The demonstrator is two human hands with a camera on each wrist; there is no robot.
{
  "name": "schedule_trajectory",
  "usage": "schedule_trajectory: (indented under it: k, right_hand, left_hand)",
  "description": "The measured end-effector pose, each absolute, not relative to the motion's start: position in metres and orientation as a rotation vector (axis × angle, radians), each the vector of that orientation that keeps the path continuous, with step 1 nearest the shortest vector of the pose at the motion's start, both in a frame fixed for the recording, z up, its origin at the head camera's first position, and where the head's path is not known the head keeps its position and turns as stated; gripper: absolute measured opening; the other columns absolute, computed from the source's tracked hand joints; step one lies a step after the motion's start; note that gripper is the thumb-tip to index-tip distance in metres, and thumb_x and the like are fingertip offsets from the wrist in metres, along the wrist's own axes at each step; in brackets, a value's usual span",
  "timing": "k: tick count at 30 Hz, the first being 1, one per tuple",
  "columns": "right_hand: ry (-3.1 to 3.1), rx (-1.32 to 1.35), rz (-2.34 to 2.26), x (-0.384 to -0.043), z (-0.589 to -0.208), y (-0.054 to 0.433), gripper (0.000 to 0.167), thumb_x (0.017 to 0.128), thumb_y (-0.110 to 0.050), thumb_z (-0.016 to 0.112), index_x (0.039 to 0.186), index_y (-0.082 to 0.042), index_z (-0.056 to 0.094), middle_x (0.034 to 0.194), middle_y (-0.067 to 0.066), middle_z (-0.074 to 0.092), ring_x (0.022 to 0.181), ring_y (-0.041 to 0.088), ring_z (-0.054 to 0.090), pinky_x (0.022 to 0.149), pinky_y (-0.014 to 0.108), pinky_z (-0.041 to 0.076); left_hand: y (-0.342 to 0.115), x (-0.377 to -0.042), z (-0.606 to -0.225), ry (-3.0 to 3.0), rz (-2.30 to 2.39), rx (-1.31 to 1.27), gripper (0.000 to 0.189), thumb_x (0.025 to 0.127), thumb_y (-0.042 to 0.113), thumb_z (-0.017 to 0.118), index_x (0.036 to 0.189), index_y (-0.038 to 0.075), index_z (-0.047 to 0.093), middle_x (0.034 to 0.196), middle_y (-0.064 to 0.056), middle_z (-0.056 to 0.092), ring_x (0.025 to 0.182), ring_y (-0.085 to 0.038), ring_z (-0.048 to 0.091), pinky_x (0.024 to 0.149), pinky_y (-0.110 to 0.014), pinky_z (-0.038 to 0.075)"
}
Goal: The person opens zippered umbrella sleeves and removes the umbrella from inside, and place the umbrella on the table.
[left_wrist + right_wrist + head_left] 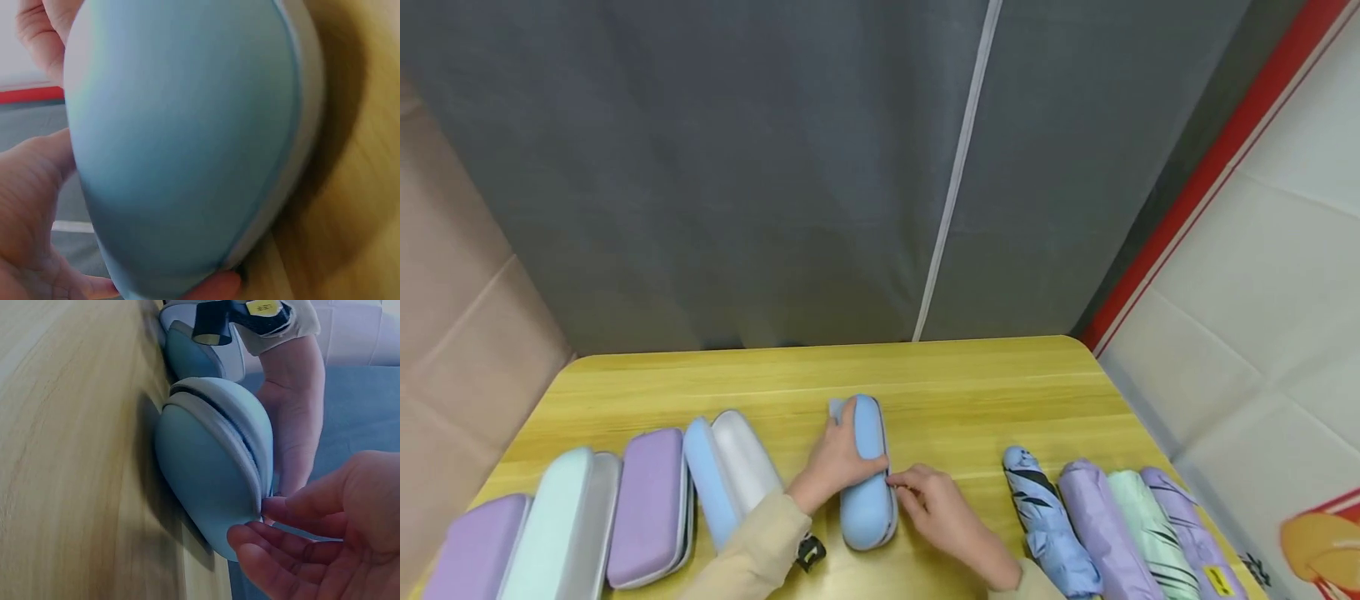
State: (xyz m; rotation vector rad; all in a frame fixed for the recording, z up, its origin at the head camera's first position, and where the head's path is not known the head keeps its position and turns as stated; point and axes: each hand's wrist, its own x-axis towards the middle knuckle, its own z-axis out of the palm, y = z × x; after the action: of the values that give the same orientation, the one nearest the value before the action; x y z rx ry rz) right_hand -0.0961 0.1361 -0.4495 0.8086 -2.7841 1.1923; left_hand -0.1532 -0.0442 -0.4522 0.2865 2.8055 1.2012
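Note:
A light blue zippered case (867,510) lies on the table, its long side running away from me. My left hand (835,458) grips it from the left, thumb over the top. At the right-hand seam, my right hand (938,510) pinches the zipper pull between thumb and forefinger; the fingertips mostly hide the pull. In the right wrist view a dark gap runs along the zipper edge (219,419) near the case's rounded end. The left wrist view is filled by the case's smooth blue shell (181,131).
On the left stand a purple case (478,546), a mint-and-grey case (550,525), another purple case (643,508) and an open blue-and-grey case (745,458). To the right lie folded umbrellas: blue (1060,542), purple (1105,533), mint (1153,533) and purple (1191,533). A dark curtain (737,183) hangs behind the table.

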Motion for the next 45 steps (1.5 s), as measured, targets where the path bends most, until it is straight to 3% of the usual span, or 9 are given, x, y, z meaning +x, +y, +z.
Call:
schedule_trajectory:
  k: [6,10,15,20,22,28,34,38,45]
  right_hand:
    - [-2.770,0.771,1.123,-0.098,-0.452,0.134,0.013,0.088,-0.004,0.061,0.097,0.001,0.070,0.084,0.003,0.064,0.072,0.005,0.057,0.062,0.019,0.049]
    - [-2.756,0.688,1.056,-0.102,-0.452,0.126,0.014,0.086,-0.009,0.066,0.095,0.001,0.069,0.079,0.000,0.059,0.068,0.006,0.054,0.058,0.019,0.047]
    - [-2.764,0.539,0.959,-0.108,-0.450,0.107,0.037,0.082,-0.020,0.072,0.106,0.007,0.064,0.076,0.004,0.053,0.064,0.007,0.047,0.053,0.018,0.043]
    - [-2.824,0.422,0.808,-0.115,-0.451,0.091,0.058,0.077,-0.025,0.075,0.114,0.015,0.056,0.092,0.021,0.060,0.078,0.024,0.060,0.064,0.033,0.054]
    - [-2.842,0.406,0.714,-0.118,-0.452,0.087,0.060,0.074,-0.027,0.076,0.111,0.016,0.056,0.092,0.024,0.061,0.079,0.028,0.061,0.065,0.037,0.054]
    - [-2.901,0.353,0.566,-0.124,-0.453,0.079,0.056,0.069,-0.034,0.078,0.094,0.012,0.058,0.073,0.015,0.056,0.065,0.025,0.056,0.052,0.035,0.048]
    - [-3.007,0.284,0.584,-0.130,-0.447,0.076,0.060,0.067,-0.037,0.080,0.092,0.011,0.056,0.072,0.015,0.055,0.064,0.027,0.056,0.053,0.037,0.048]
    - [-3.040,0.253,0.751,-0.135,-0.448,0.080,0.070,0.066,-0.037,0.080,0.103,0.016,0.053,0.082,0.019,0.058,0.070,0.029,0.058,0.059,0.041,0.050]
    - [-3.028,0.168,1.286,-0.140,-0.453,0.100,0.077,0.066,-0.021,0.077,0.125,0.015,0.043,0.101,0.023,0.060,0.081,0.029,0.060,0.067,0.042,0.053]
  left_hand:
    - [-0.050,-0.153,-0.458,2.690,1.376,0.216,0.103,0.068,0.028,0.078,0.146,0.001,0.017,0.121,-0.036,0.042,0.098,-0.043,0.053,0.072,-0.053,0.050]
    - [-0.058,-0.152,-0.459,2.594,1.533,0.192,0.100,0.072,0.024,0.075,0.146,-0.003,0.013,0.127,-0.036,0.040,0.104,-0.043,0.050,0.081,-0.054,0.048]
    - [-0.064,-0.149,-0.457,2.461,1.681,0.111,0.095,0.075,0.019,0.070,0.146,-0.004,0.011,0.132,-0.035,0.039,0.111,-0.043,0.049,0.087,-0.053,0.046]
    - [-0.068,-0.147,-0.456,2.382,1.732,0.027,0.091,0.077,0.021,0.067,0.147,-0.001,0.014,0.130,-0.031,0.044,0.111,-0.040,0.050,0.086,-0.050,0.046]
    - [-0.069,-0.146,-0.455,2.368,1.740,0.001,0.090,0.077,0.022,0.067,0.147,0.000,0.015,0.130,-0.030,0.044,0.111,-0.039,0.050,0.086,-0.050,0.046]
    - [-0.070,-0.143,-0.451,2.333,1.754,-0.040,0.088,0.078,0.023,0.066,0.148,0.003,0.015,0.133,-0.028,0.041,0.113,-0.040,0.048,0.087,-0.051,0.045]
    - [-0.071,-0.139,-0.448,2.339,1.765,-0.023,0.087,0.078,0.022,0.065,0.148,0.004,0.017,0.134,-0.028,0.041,0.114,-0.041,0.047,0.088,-0.052,0.044]
    - [-0.071,-0.139,-0.449,2.350,1.775,-0.008,0.085,0.078,0.023,0.065,0.147,0.004,0.019,0.134,-0.028,0.041,0.114,-0.041,0.047,0.088,-0.051,0.045]
    - [-0.069,-0.138,-0.450,2.291,1.840,0.020,0.083,0.079,0.022,0.065,0.147,0.003,0.020,0.133,-0.029,0.040,0.107,-0.039,0.053,0.083,-0.048,0.047]
